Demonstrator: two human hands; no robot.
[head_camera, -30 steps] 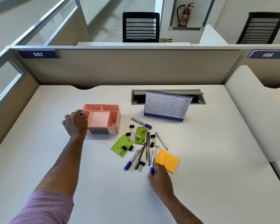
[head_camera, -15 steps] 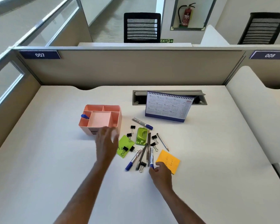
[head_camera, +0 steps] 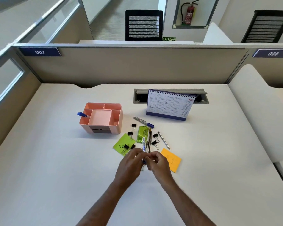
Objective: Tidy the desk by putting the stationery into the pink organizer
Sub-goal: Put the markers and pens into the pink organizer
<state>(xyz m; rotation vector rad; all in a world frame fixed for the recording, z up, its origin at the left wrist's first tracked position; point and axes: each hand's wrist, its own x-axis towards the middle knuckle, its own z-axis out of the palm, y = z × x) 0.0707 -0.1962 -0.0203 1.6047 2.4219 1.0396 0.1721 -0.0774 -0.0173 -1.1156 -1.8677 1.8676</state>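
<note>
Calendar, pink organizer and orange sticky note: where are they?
Calendar [head_camera: 169, 105], head view, middle of its printed page.
Pink organizer [head_camera: 99, 117], head view, floor of its middle tray.
Orange sticky note [head_camera: 173, 160], head view, middle of the paper.

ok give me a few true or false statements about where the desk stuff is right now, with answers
1. A blue marker already stands in the pink organizer. True.
2. Both hands, left hand and right hand, meet at a marker raised over the pile. True.
3. The orange note lies inside the organizer. False: it lies on the desk, beside the right hand.
4. The calendar lies flat. False: it stands upright behind the pile.
5. The organizer's middle tray holds clips. False: it looks empty; the clips lie on the desk.
</note>
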